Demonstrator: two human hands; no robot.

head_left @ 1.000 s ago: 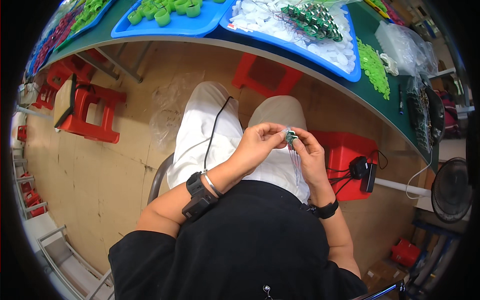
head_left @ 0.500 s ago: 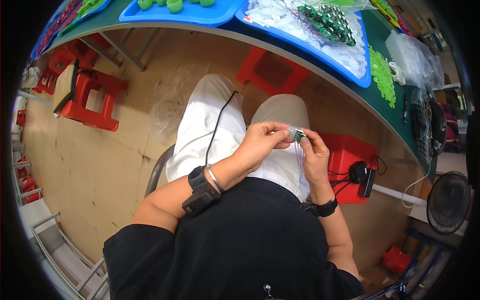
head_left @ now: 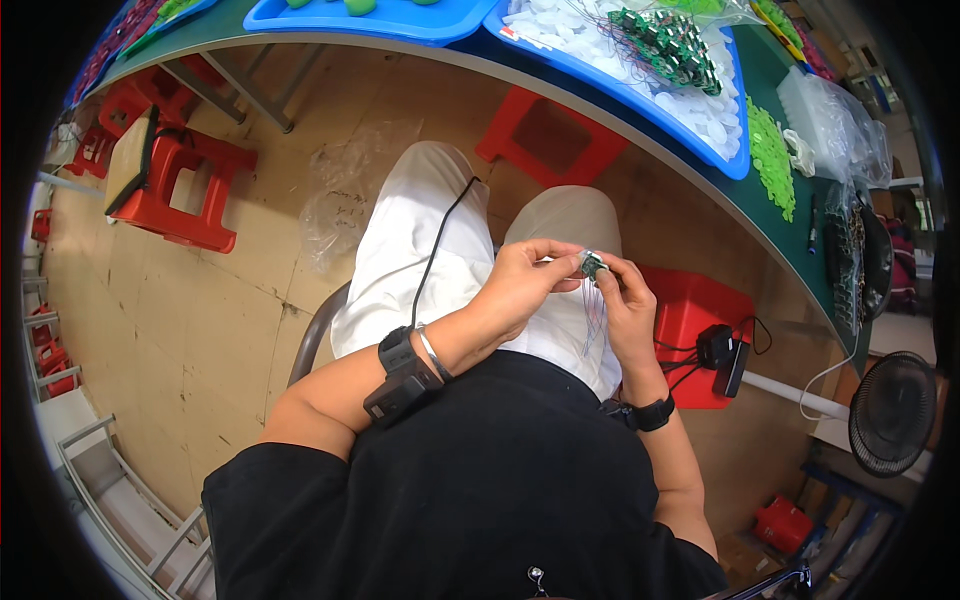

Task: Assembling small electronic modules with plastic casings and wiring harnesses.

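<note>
Small green circuit board (head_left: 592, 265) held over the lap, below the green tabletop (head_left: 770, 215).
Left hand (head_left: 520, 290) and right hand (head_left: 628, 305) both pinch it; blue trays (head_left: 640, 100) above, red stools (head_left: 190, 185) on tan floor (head_left: 180, 330).

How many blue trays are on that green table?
2. One blue tray sits at the top centre holding green pieces; the other blue tray lies to its right, holding white parts and small green circuit boards. More may lie beyond the picture's edge.

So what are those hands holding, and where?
A small green circuit board with thin wires, pinched at its edges between the left hand and right hand fingertips.
</note>
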